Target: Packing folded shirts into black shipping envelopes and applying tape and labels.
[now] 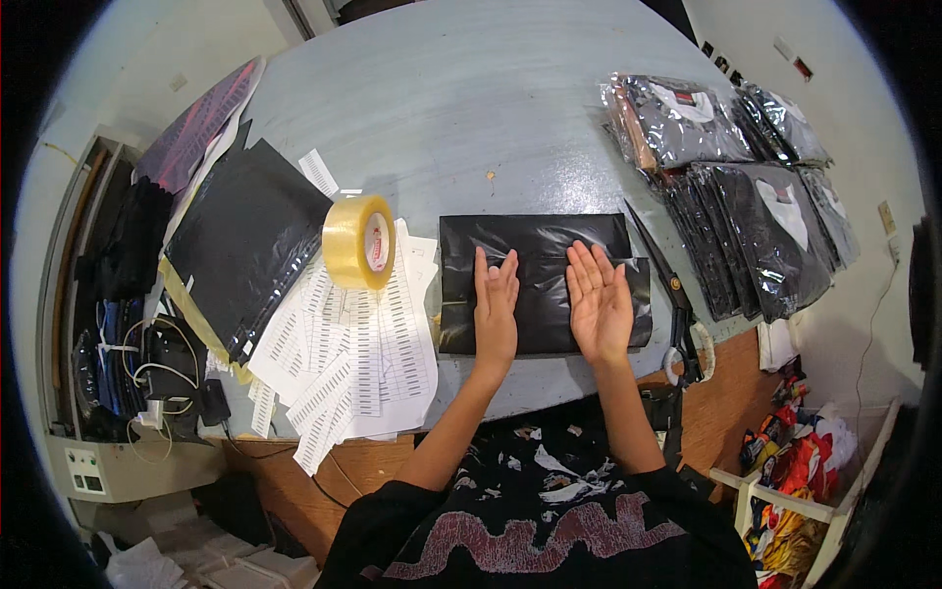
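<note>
A flat black plastic packet point(543, 285) lies in front of me near the table's front edge, its surface shiny and creased. My left hand point(497, 309) is over its left half, edge-on, with the fingers stretched out. Over the right half is my right hand point(601, 299), palm turned up and fingers extended. Neither hand holds anything; whether they touch the plastic I cannot tell. Just right of the packet lie black-handled scissors point(675, 294). To its left a roll of clear yellowish tape point(353, 243) stands on its edge on printed paper sheets point(368, 344).
Stacks of clear-bagged folded garments point(756, 221) are at the right. Black plastic bags point(245, 236) lie at the left, beside a shelf unit point(128, 461) with dark cloth and cables. The grey table point(461, 108) stretches away. A wooden-framed bin point(785, 501) of colourful cloth stands lower right.
</note>
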Demonstrator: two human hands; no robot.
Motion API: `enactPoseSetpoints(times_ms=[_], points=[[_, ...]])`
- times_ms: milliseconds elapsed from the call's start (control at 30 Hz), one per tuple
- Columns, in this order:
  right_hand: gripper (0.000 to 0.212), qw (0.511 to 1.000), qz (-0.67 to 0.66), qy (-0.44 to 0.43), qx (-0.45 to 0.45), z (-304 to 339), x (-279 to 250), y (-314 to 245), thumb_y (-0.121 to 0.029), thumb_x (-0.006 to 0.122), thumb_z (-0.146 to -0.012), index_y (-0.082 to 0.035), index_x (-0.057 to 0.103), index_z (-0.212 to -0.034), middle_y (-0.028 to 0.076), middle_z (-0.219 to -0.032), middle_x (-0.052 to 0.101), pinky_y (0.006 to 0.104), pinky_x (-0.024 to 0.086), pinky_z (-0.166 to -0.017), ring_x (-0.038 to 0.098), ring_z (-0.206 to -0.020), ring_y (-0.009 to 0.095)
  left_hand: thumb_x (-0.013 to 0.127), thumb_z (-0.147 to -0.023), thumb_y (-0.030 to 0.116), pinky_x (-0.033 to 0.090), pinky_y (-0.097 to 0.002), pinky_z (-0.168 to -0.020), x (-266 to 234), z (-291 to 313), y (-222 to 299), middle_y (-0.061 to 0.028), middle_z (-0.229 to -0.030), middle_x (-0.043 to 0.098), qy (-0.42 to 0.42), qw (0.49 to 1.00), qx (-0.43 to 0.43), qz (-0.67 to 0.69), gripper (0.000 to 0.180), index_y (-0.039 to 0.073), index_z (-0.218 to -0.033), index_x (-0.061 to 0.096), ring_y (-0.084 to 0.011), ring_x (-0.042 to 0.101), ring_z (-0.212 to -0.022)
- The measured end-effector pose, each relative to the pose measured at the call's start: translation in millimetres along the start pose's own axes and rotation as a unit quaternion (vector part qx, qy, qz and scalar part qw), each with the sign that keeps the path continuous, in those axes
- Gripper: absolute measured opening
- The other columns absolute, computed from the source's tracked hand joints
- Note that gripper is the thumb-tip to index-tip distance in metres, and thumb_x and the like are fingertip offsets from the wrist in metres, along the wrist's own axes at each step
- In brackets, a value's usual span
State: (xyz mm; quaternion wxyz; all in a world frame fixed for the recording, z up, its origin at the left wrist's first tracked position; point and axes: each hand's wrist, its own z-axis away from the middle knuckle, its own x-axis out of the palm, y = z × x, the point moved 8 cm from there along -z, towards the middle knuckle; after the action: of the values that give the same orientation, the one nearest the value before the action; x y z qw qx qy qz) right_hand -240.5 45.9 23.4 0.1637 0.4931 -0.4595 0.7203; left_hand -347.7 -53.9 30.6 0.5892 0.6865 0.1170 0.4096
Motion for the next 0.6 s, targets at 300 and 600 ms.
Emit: enactPoseSetpoints(times_ms=[300,600], points=[[0.049,0.998,-0.063,-0.012,0.025,1,-11,-16,-0.034,0.03,-0.096,0.005,0.034,-0.127,0.023,-0.133,0.035,0.0358,0.029,-0.106,0.033,-0.127,0.029,0.021,-0.097,0.037,0.02,-0.0351,-0.108,-9,1,3,-0.0202,-0.136,0.033,0.011,1.0,-0.013,-0.001,0.057,0.008,-0.141,0.0,-0.0271,0.028,-0.13],[0.052,0.998,-0.062,0.014,-0.008,2,-22,-33,-0.032,0.031,-0.096,0.011,0.032,-0.125,0.028,-0.133,0.032,0.0378,0.028,-0.106,0.032,-0.127,0.032,0.025,-0.096,0.043,0.02,-0.0344,-0.107,-24,2,7,-0.0198,-0.136,0.034,0.037,0.999,-0.017,0.007,0.06,0.01,-0.141,0.004,-0.0266,0.028,-0.13]])
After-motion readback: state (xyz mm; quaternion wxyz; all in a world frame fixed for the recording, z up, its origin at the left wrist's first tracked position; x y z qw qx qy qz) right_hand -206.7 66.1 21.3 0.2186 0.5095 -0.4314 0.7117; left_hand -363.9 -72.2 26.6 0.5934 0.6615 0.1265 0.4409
